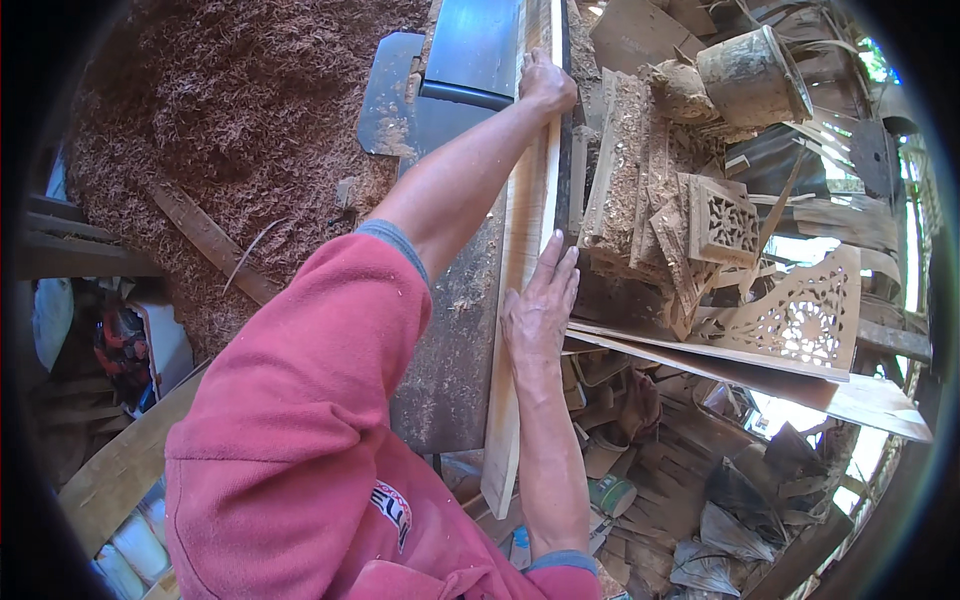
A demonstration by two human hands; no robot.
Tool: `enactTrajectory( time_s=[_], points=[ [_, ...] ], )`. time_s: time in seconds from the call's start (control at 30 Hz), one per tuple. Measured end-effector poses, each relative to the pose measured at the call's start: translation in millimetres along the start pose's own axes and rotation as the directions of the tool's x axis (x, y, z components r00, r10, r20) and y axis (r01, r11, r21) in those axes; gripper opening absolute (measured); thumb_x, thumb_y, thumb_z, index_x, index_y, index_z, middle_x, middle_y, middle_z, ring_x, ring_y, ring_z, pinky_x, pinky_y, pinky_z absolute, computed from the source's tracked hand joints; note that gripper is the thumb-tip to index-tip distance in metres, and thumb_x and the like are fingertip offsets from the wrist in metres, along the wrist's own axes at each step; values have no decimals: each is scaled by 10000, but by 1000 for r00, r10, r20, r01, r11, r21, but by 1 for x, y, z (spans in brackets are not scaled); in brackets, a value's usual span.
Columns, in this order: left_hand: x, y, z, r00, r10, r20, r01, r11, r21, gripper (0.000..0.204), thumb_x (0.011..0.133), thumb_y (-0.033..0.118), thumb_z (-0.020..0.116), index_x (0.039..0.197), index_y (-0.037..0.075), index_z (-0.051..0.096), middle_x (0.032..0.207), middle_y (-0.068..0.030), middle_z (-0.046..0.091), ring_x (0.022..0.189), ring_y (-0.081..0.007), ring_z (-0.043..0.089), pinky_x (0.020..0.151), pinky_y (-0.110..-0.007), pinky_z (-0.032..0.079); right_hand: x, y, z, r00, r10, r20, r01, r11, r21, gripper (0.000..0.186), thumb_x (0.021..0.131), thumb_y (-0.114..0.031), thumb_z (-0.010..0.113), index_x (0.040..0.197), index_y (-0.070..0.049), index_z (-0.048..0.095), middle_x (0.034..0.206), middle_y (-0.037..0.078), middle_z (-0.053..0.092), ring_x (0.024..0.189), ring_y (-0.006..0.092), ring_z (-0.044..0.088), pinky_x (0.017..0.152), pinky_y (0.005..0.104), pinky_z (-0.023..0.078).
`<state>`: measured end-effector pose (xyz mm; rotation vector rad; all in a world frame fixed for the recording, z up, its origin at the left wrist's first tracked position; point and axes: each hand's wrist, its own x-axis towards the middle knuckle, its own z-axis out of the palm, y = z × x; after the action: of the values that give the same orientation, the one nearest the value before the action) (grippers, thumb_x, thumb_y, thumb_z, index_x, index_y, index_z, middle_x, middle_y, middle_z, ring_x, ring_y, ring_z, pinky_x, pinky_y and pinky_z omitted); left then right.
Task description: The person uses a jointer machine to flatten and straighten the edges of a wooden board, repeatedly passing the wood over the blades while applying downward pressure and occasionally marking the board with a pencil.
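Observation:
A long pale wooden board (520, 215) stands along the dark fence of a jointer, on the machine's metal table (445, 350). My left hand (547, 82) reaches far forward, its fingers curled over the board beside the slot of the cutter (465, 95). Closer to me, my right hand (541, 300) rests on the board with its fingers stretched out along it and the thumb to the left. The board's near end overhangs the table toward my body. Beneath the hands, their palms are hidden.
Reddish wood shavings (230, 90) heap up on the left, with a loose plank (215, 240) on them. At right lie a dusty bucket (755, 75), a carved openwork block (722, 222) and a pierced carved panel (800, 310). Scrap wood and a green-labelled can (612, 495) lie below.

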<state>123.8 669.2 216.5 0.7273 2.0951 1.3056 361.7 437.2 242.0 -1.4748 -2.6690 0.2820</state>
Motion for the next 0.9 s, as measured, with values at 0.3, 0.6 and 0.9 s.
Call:
enactTrajectory(
  time_s=[0.3,0.6,0.9],
  points=[
    [33,1,3,999,-42,23,42,999,-5,662,861,139,615,1416,-81,329,1481,-266,394,1415,-368,406,1165,-402,382,25,-7,-3,1000,-6,-5,6,1000,5,994,801,-30,693,1580,8,77,1498,420,264,1374,566,346,1183,560,300],
    [54,18,3,996,-44,-74,44,999,9,675,875,179,625,1407,-95,314,1474,-298,415,1369,-397,461,1149,-411,398,53,-10,1,1000,-17,-20,16,1000,-4,939,845,-39,670,1581,4,89,1508,400,265,1369,529,386,1140,585,360],
    [74,25,-4,996,-10,-90,6,999,-41,666,898,195,614,1407,-108,309,1472,-322,409,1362,-421,459,1148,-422,395,83,-13,5,998,-53,-42,53,999,-2,981,792,-8,678,1562,48,72,1461,452,272,1349,559,387,1150,524,367]
  ],
)
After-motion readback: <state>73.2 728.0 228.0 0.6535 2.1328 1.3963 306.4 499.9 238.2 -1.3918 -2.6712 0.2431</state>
